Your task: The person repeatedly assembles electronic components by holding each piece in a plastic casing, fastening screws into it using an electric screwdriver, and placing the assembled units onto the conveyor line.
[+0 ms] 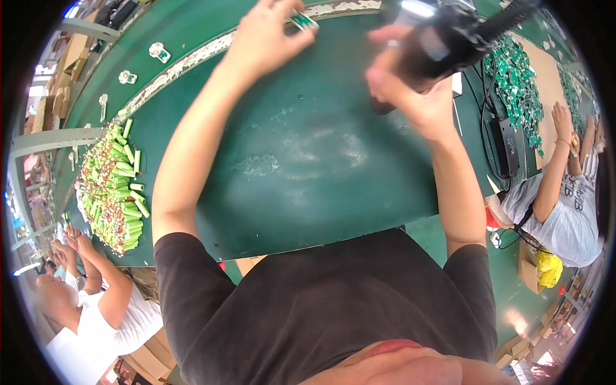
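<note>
Black device (443,51) in right fingers (396,88); board (304,21) between left fingers (299,40).

Right hand (420,102) blurred, left hand (263,38) cropped by the upper edge.
The black handheld device (439,50) is smeared, its ribbed end (510,18) cut off above; fingers partly hide a green-and-white piece (303,21). Single bits in the green pile (516,83) are too small to tell.

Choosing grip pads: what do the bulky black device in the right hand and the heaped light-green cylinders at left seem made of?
Bulky black device: probably semi-matte rigid plastic, from its moulded-looking body, though blurred. Light-green cylinders: likely smooth plastic sleeves, from their even colour.
</note>
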Available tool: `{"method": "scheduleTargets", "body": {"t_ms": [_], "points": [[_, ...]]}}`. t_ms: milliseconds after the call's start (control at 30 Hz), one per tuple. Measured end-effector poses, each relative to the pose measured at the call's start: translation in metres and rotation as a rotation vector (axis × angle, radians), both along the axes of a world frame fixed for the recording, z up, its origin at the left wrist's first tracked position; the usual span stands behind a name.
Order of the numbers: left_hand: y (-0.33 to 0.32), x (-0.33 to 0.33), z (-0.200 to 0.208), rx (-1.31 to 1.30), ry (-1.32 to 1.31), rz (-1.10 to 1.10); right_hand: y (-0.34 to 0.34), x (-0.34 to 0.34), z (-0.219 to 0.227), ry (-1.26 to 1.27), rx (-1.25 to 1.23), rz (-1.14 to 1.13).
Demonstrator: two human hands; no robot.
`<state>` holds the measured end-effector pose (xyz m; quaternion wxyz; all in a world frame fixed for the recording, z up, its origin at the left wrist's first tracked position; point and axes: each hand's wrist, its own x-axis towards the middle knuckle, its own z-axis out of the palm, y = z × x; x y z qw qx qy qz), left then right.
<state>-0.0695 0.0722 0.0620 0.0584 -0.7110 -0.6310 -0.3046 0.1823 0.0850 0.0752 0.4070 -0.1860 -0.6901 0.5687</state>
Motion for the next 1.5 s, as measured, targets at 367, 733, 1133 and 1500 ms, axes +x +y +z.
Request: {"method": "scheduleTargets", "body": {"t_ms": [367,733,1133,1500], "points": [[0.112,-0.027,-0.023,0.016,-0.086,-0.170,-0.005,-0.005,-0.034,0.189,-0.122,0.097],[0.109,0.004,-0.038,-0.039,0.085,-0.087,0.002,0.005,-0.007,0.500,-0.007,-0.021],[-0.066,0.086,-0.048,-0.053,-0.102,-0.559,0.051,0.036,0.032,0.439,0.339,-0.329],[-0.064,0.072,-0.051,-0.089,-0.314,-0.480,0.027,0.032,0.020,0.251,-0.037,-0.024]]}}
